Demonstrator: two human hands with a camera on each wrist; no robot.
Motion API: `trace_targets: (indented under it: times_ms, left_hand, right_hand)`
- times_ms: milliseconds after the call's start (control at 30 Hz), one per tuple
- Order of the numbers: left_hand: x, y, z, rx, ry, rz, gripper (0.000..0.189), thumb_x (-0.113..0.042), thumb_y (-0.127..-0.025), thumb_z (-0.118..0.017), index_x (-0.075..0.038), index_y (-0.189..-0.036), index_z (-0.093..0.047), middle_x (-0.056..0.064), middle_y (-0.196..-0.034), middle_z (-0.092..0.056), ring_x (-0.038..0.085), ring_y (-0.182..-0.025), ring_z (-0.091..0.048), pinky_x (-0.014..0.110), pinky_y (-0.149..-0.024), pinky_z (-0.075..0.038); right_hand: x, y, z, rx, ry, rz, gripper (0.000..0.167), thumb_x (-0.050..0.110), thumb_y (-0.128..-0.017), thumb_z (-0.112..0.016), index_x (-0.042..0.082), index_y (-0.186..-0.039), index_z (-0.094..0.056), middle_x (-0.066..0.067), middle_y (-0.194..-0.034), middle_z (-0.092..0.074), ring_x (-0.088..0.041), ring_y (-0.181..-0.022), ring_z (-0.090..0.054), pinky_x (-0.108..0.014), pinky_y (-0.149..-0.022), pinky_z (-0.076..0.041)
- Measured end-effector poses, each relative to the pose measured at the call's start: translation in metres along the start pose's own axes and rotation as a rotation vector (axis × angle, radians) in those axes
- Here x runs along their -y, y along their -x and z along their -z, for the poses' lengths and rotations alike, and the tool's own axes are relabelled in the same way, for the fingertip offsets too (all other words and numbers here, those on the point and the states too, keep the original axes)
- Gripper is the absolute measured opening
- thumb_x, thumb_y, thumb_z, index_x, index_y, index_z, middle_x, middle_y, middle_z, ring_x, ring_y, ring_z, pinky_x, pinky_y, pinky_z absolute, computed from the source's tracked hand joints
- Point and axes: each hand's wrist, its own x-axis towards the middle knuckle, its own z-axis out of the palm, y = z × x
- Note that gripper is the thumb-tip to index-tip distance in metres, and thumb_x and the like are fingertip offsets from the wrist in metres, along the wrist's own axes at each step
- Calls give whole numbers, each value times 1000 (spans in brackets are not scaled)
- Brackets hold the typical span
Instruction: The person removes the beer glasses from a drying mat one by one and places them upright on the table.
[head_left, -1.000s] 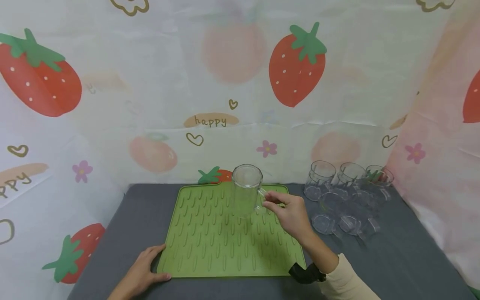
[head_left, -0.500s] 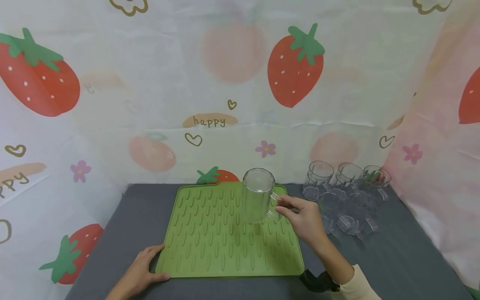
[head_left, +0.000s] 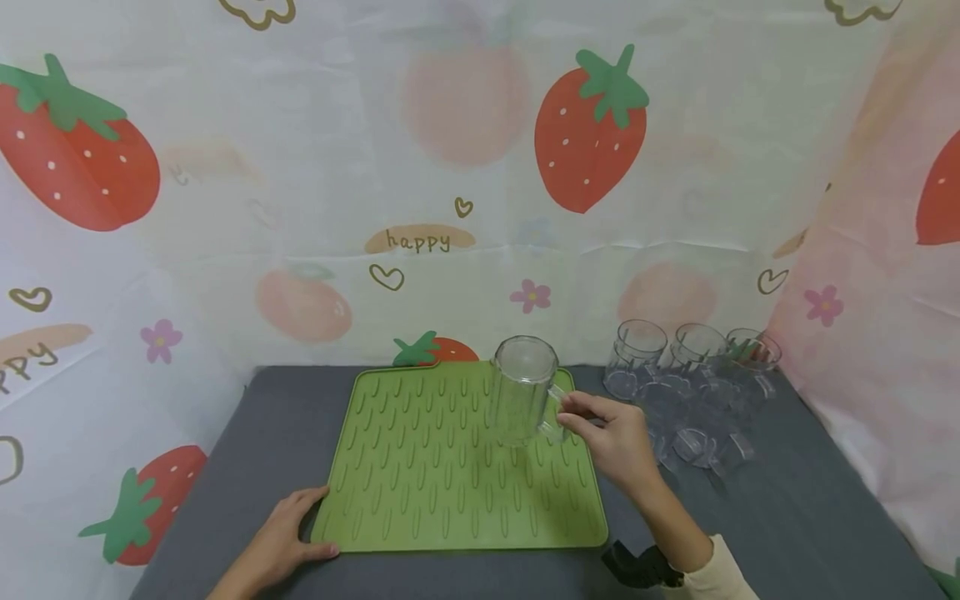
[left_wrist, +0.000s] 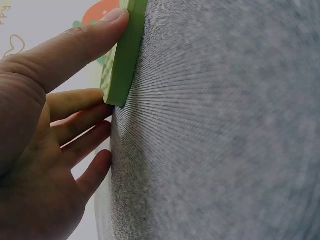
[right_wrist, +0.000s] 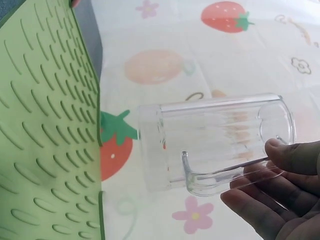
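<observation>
My right hand pinches the handle of a clear glass mug between thumb and fingers. The mug hangs roughly upright above the far right part of a green ridged mat. In the right wrist view, the mug's base stands clear of the mat's surface. Around the mat's near left corner lies my left hand, thumb against the front edge and forefinger at the left edge. The left wrist view shows that thumb extended along the green edge, the other fingers fairly straight.
Several more clear mugs stand grouped on the grey tablecloth to the right of the mat. A white curtain printed with strawberries rises behind the table and along both sides. A black strap is on my right wrist.
My right hand has carried the mug to the right and slightly nearer over the mat, slowing in the last half second. The left hand stays at the mat's corner.
</observation>
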Motion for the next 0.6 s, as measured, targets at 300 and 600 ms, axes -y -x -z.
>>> trace_targets:
  times_ms: [300,600]
  left_hand:
    - [1,0,-1,1,-2,-3,98,-45,-67,-86,3,-141,-46,26,-139,-47,50,-129,-40,64,-99,-39]
    - [1,-2,-1,-12,-23,-12,96,-43,-68,-87,3,-141,-46,26,-139,-48,49,-129,-41,63,-100,-39]
  right_hand:
    - [0,-1,0,0,11,0,25,6,-85,-73,1,-110,-73,-13,-97,-75,-27,-92,-72,-29,-78,-60]
    - [-5,-4,2,-39,90,187,18,0,-82,-74,2,-100,-76,-10,-88,-75,-22,-80,-72,-25,-70,-60]
